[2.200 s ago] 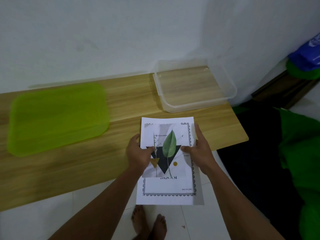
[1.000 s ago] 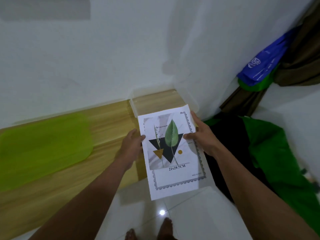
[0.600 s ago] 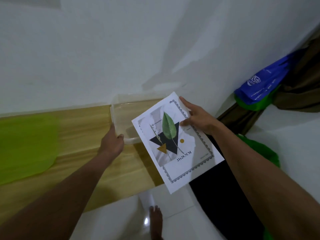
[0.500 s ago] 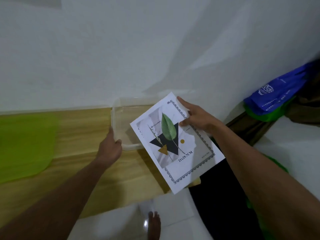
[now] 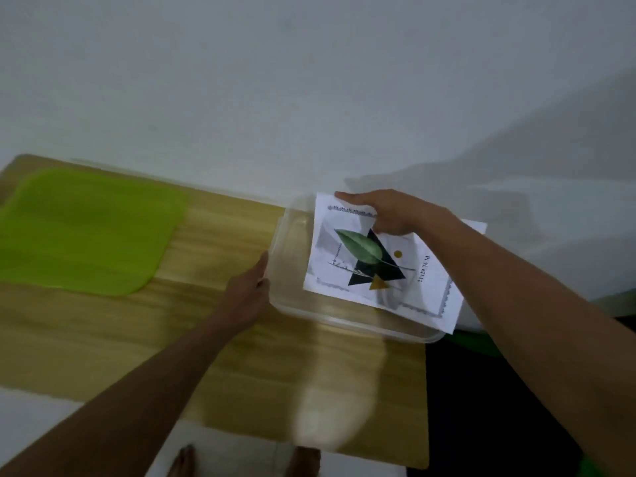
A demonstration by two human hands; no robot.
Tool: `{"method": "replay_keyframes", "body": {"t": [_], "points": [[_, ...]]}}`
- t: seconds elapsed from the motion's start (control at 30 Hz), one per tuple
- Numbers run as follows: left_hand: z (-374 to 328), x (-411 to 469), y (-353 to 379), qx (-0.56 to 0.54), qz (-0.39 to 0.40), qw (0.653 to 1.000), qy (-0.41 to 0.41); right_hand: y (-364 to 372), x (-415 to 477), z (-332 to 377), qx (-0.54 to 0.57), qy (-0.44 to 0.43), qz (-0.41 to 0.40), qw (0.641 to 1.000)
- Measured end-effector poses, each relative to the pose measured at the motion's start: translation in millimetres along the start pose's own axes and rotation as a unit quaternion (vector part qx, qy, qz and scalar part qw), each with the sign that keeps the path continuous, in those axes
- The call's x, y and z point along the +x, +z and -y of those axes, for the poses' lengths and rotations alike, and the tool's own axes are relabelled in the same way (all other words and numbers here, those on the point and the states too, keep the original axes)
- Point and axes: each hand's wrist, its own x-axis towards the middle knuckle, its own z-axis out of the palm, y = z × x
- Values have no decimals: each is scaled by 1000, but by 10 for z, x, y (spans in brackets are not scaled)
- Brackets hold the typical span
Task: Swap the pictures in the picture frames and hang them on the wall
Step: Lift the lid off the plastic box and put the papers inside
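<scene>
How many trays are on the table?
2. A green tray lies at the table's left; a clear tray stands at its right, the left hand gripping its rim, the right hand holding a print over it. None seems hidden.

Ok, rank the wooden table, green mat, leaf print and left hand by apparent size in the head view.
Wooden table
green mat and leaf print, about alike (mat cut off at frame edge)
left hand

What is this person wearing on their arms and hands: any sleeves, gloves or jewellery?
Nothing that shows. The left hand and right hand have no gloves. The left forearm and right forearm are bare as far as the picture reaches: no sleeves, watch or bracelet. Blur could hide a thin ring.
</scene>
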Motion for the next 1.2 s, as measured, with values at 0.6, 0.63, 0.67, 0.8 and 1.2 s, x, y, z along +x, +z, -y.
{"method": "replay_keyframes", "body": {"t": [0.6, 0.63, 0.67, 0.8, 1.2], "points": [[-160, 199, 48, -1, 1, 1000, -29, 659, 481, -237, -55, -54, -13, 997], [-158, 200, 49, -1, 1, 1000, -30, 687, 467, -240, -72, -59, -39, 995], [-155, 203, 44, 2, 0, 1000, -29, 717, 456, -241, -88, -65, -66, 992], [-170, 210, 38, 4, -2, 1000, -25, 923, 323, -228, -113, -70, -116, 984], [-221, 260, -57, 0, 3, 999, -39, 1237, -18, -188, -16, 50, 25, 998]]}}
